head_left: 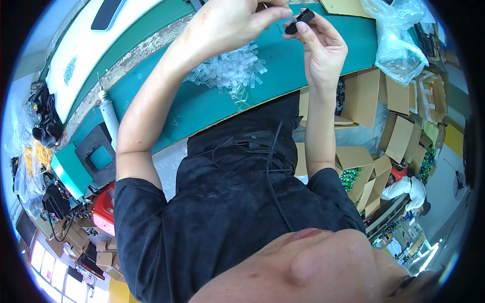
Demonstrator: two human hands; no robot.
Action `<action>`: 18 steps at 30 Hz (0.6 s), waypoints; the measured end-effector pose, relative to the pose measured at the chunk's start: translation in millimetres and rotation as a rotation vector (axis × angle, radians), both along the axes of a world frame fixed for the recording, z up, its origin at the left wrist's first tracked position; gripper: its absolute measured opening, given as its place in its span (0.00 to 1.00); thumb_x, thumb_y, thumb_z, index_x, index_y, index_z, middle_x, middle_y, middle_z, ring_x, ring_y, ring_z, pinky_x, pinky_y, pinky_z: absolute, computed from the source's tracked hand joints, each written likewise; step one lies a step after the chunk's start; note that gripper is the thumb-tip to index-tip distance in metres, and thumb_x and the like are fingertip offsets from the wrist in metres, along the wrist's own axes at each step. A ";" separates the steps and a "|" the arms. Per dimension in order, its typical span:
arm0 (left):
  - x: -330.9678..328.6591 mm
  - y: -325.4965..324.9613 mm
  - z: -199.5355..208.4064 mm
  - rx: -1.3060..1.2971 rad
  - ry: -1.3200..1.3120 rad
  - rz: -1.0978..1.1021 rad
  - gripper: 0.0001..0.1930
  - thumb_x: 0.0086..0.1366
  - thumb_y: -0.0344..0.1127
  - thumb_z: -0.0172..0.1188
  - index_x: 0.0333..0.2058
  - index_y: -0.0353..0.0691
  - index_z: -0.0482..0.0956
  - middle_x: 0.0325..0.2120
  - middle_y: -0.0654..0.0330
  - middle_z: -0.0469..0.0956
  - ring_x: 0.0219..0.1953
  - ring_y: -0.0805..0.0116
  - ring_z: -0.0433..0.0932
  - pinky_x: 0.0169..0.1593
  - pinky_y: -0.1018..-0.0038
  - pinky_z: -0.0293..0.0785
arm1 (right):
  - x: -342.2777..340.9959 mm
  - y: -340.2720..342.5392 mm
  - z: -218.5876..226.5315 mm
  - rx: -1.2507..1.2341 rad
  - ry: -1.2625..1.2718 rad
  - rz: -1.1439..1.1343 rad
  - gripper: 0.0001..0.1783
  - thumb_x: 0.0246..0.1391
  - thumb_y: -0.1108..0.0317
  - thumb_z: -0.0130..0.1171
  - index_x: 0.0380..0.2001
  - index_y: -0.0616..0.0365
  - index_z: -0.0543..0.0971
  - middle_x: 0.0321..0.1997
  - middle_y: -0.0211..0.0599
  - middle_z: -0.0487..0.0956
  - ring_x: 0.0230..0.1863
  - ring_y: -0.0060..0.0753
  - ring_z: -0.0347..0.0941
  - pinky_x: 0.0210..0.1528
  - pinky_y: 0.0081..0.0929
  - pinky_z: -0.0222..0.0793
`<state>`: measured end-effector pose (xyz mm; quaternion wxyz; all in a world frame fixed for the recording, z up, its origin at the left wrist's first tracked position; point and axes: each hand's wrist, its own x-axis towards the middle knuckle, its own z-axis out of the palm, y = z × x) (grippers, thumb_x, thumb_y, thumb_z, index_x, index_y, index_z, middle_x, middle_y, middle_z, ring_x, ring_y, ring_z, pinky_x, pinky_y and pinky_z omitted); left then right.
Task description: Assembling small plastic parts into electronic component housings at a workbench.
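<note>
My right hand (324, 53) is raised over the green work surface, its thumb and fingers closed on a small black plastic part (300, 21). Close by on the left, my left hand (247, 20) has its fingertips pinched together near that part; the upper edge of the picture cuts off some of the fingers. Whatever the pinch holds is too small to make out. Below my left forearm, a loose pile of small clear plastic strips (230, 68) lies on the green mat (288, 65).
A pen-shaped electric screwdriver (108, 113) lies left of my forearm. A phone (107, 12) rests on a white surface at the far left. Clear plastic bags (399, 50) hang over the right end. Open cardboard boxes (364, 96) stand at right; another person (406, 194) is farther off.
</note>
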<state>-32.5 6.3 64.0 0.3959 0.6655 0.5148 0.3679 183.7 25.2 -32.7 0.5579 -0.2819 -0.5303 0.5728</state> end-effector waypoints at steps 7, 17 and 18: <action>-1.3 9.8 -50.2 0.492 0.305 -0.124 0.10 0.62 0.32 0.65 0.39 0.32 0.86 0.33 0.46 0.82 0.39 0.47 0.82 0.44 0.59 0.79 | 2.9 -11.0 -12.1 0.331 -0.666 -0.264 0.17 0.49 0.81 0.71 0.45 0.61 0.85 0.37 0.38 0.87 0.32 0.29 0.79 0.36 0.26 0.76; 6.0 11.2 -92.3 0.446 0.542 -0.280 0.07 0.57 0.31 0.62 0.24 0.35 0.80 0.25 0.48 0.79 0.31 0.46 0.82 0.38 0.56 0.79 | -4.4 -20.4 -37.9 0.438 -0.767 -0.316 0.18 0.47 0.82 0.70 0.44 0.60 0.84 0.34 0.37 0.86 0.32 0.34 0.81 0.36 0.28 0.77; 6.7 11.3 -93.7 0.458 0.552 -0.281 0.07 0.57 0.31 0.62 0.23 0.35 0.80 0.24 0.48 0.78 0.30 0.46 0.82 0.37 0.56 0.79 | -4.7 -19.5 -38.9 0.434 -0.768 -0.318 0.18 0.47 0.82 0.70 0.43 0.60 0.84 0.34 0.38 0.86 0.33 0.34 0.82 0.37 0.28 0.77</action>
